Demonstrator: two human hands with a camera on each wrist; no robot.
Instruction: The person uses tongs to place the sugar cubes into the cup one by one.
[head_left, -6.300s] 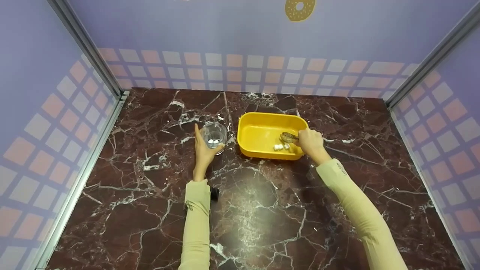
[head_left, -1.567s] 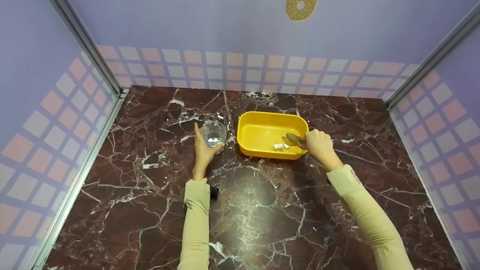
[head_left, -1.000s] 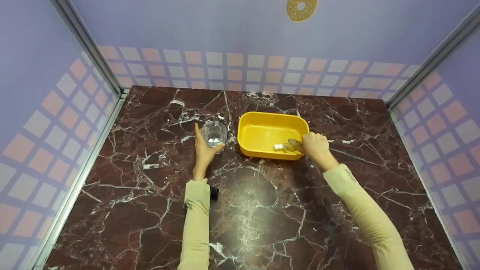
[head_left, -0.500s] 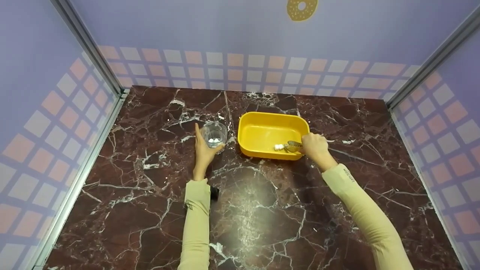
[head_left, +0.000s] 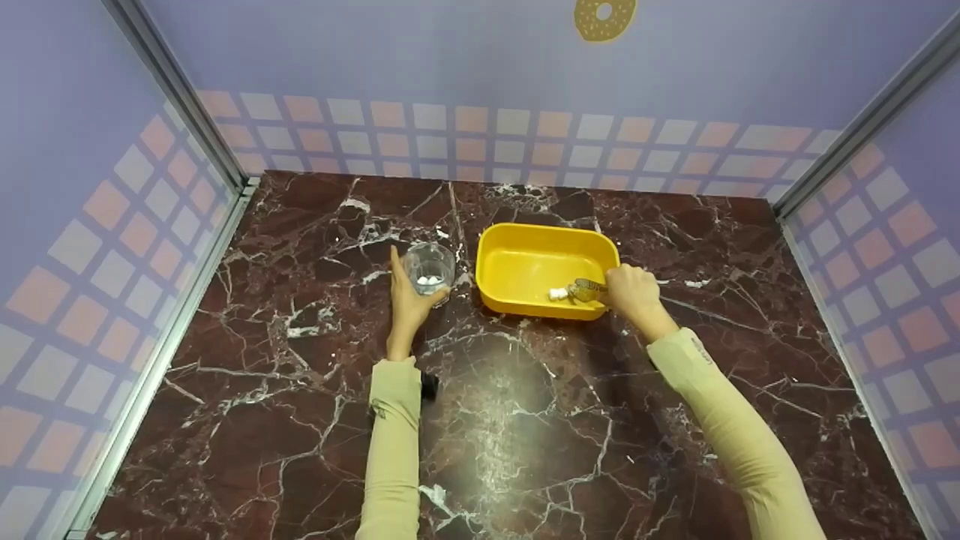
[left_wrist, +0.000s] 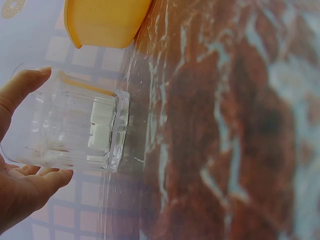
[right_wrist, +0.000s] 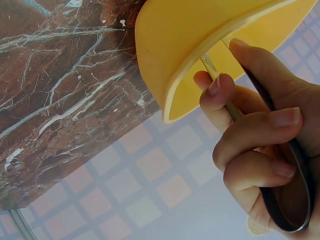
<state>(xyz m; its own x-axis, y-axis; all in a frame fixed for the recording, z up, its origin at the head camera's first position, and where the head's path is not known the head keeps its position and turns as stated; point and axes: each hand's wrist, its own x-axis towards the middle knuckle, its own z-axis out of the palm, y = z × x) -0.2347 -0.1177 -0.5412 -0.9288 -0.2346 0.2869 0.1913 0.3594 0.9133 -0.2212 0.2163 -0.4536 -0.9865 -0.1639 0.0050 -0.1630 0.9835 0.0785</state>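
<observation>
My left hand (head_left: 409, 307) holds a clear glass (head_left: 429, 262) standing upright on the table, thumb on one side and fingers on the other. Several small white blocks (left_wrist: 102, 114) lie at the glass's bottom. Over the right end of a yellow tub (head_left: 517, 264), my right hand (head_left: 632, 296) grips a pair of tongs (right_wrist: 290, 227), a bent metal strip with dark handles. The patterned tong tips (head_left: 585, 289) are low inside the tub, right beside white blocks (head_left: 557, 294). Whether a block sits between the tips is hidden.
Dark red marbled tabletop (head_left: 315, 420) lies under everything. Purple walls (head_left: 420, 60) with pink and white squares close in the back and both sides. The tub stands a short way right of the glass.
The tong tips have moved down and toward the white blocks, and the rightmost block is now covered by them. Glass, left hand and tub keep their places.
</observation>
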